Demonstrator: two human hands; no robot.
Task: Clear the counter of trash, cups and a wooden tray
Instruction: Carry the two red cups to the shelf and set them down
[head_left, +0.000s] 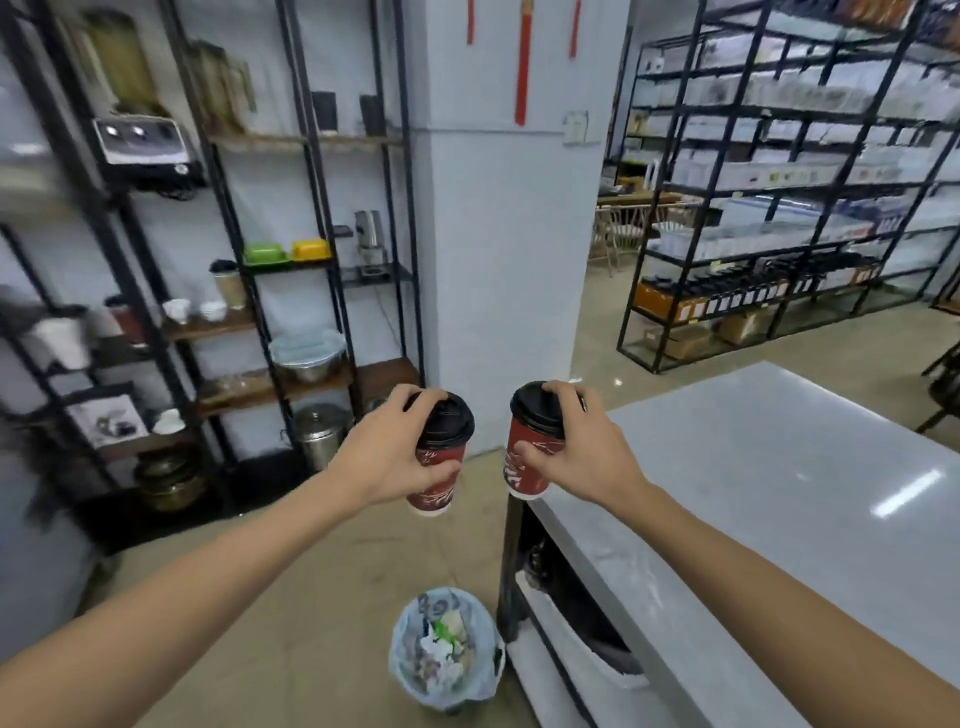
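Note:
My left hand grips a red paper cup with a black lid, held in the air over the floor, left of the counter. Another red cup with a black lid is in my right hand, just off the counter's left corner. Both cups are upright, side by side and apart. The grey counter stretches to the right. A trash bin lined with a pale bag and holding crumpled trash stands on the floor below the cups, beside the counter's end. No wooden tray is in view.
Black metal shelves with bowls, cups and pots stand at the left. A white pillar rises behind the cups. More stocked shelves line the right background. Tan floor lies between the shelves and the counter.

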